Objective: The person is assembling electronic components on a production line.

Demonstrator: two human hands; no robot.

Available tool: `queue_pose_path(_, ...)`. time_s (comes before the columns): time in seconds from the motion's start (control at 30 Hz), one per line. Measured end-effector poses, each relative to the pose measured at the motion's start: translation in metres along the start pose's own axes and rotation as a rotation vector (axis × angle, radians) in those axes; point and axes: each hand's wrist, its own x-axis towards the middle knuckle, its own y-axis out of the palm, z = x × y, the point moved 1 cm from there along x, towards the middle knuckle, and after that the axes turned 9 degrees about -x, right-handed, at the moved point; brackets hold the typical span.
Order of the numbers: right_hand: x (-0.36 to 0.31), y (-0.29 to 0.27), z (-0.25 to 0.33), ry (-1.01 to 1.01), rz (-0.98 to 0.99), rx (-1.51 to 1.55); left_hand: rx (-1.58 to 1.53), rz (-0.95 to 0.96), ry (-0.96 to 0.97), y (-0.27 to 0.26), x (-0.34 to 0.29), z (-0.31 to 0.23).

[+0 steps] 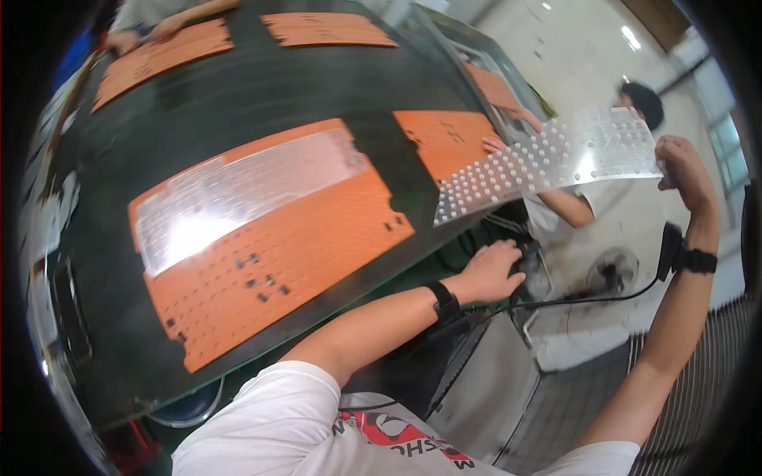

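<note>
My right hand (679, 170) is raised at the right and closed on one end of a clear plastic sheet with rows of round clear dots (548, 159). The sheet stretches leftward in the air, its far end above the table's right edge. My left hand (494, 272) is beyond the table's near edge, fingers apart, holding nothing I can see; its fingertips are close to a small dark and red object. Before me lies an orange perforated panel (294, 262) with several small black marks. A second clear sheet (238, 198) lies flat across the panel's far half.
More orange panels (329, 29) lie on the dark table (238, 87). At the right, a person (567, 208) touches another orange panel (448, 139); at the upper left, another person's hands (163, 30) rest by a panel. A cable (587, 301) runs between my wrists.
</note>
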Motion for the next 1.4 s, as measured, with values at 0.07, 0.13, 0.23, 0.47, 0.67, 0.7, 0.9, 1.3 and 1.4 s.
queue_pose_path(0.07,-0.04,0.004,-0.053,0.127,-0.144,0.077,0.057,0.056,-0.014,0.025,0.005,0.009)
queue_pose_path(0.13,-0.107,0.006,-0.124,0.314,-0.279,0.196,0.144,0.141,0.026,0.071,0.015,0.012)
queue_pose_path(0.23,-0.205,0.051,-0.202,0.44,-0.281,0.341,0.259,0.204,0.132,0.108,-0.003,0.032)
queue_pose_path(0.47,-0.431,0.227,-0.306,0.981,-0.468,0.426,0.218,0.603,0.209,0.221,-0.074,0.086)
queue_pose_path(0.67,-0.541,0.391,-0.328,1.399,-0.517,0.654,0.527,1.309,0.105,0.297,-0.116,0.122)
queue_pose_path(0.7,-0.559,0.412,-0.328,1.432,-0.592,0.761,0.605,1.574,-0.081,0.309,-0.117,0.121)
queue_pose_path(0.9,-0.636,0.519,-0.334,1.649,-0.943,1.209,0.853,1.448,0.372,0.331,-0.108,0.131)
queue_pose_path(1.3,-0.57,0.582,-0.477,1.718,-1.387,1.295,1.078,0.881,-0.023,0.044,-0.078,0.156)
queue_pose_path(1.4,-0.55,0.577,-0.511,1.719,-1.444,1.339,1.167,0.831,-0.166,0.002,-0.101,0.136)
